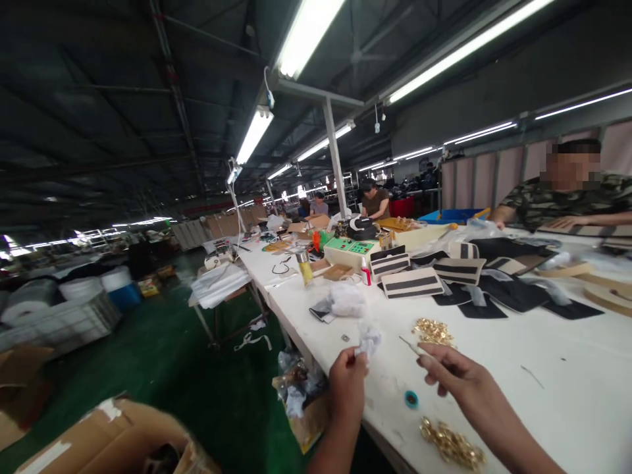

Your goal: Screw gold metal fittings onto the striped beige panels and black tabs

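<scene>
White counter (567,342) runs deep into a dim hall (99,125): green floor (197,375), tube lights (311,33) overhead. From here, left hand (348,382) pinches crumpled white material (370,340) over the counter, near its edge; right hand (457,374) holds a thin pointed tool (413,346) beside a pile of gold-coloured fittings (433,330).

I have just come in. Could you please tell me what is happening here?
One person's left hand pinches a crumpled, thin whitish piece of material above a white table. The right hand holds a slim, pale-handled tool, its thin tip apart from that material. A farther heap of small, shiny gold-coloured pieces and a nearer one lie on the table, close to a small, round teal container.
</scene>
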A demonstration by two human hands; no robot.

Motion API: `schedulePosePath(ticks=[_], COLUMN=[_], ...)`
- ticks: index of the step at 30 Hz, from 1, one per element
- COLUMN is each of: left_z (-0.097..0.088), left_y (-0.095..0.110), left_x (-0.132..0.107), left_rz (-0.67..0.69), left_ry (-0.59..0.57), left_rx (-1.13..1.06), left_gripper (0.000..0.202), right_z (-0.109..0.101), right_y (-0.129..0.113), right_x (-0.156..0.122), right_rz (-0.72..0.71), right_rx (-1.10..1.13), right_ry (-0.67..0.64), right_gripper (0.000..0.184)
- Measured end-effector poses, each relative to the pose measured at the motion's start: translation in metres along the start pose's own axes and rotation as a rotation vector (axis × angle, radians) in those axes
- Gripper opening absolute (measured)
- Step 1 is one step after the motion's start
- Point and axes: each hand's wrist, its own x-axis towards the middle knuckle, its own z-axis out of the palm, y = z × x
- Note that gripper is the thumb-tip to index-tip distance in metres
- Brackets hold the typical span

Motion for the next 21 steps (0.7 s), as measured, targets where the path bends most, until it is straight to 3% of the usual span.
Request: schedulePosePath(ticks=[4, 8, 11, 15, 18, 21], left_z=[-0.026, -0.060, -0.081, -0.093, -0.095, -0.092], left_y=[0.016, 0.048, 0.076, 0.098, 0.099, 0.089], left_x=[-0.068, -0.117, -0.135, -0.149, -0.157, -0.160], left_rz=[-0.180, -0.205, -0.182, -0.212, -0.223, -0.260], left_ry=[0.082, 0.037, -0.031, -0.171, -0.335, -0.408], left_rx=[-0.546, -0.770, -0.852, -0.989, -1.063, -1.112], left_gripper=[0.059, 0.072, 0.070, 0.055, 0.035, 0.027], right_z=[0.054, 0.087, 0.093, 0.088, 0.084, 0.083], right_y=[-0.004, -0.011, -0.019, -0.024, -0.023, -0.017], right_x=[-0.051, -0.103, -0.130, -0.150, -0.159, -0.165], right_rz=[-0.022, -0.043, -0.071, -0.130, -0.167, -0.164], right_rx=[0.044, 0.070, 0.080, 0.043, -0.004, -0.029], right_ry=[-0.063, -0.135, -0.160, -0.133, -0.110, -0.113], right_gripper=[0.059, 0.053, 0.052, 0.049, 0.049, 0.047])
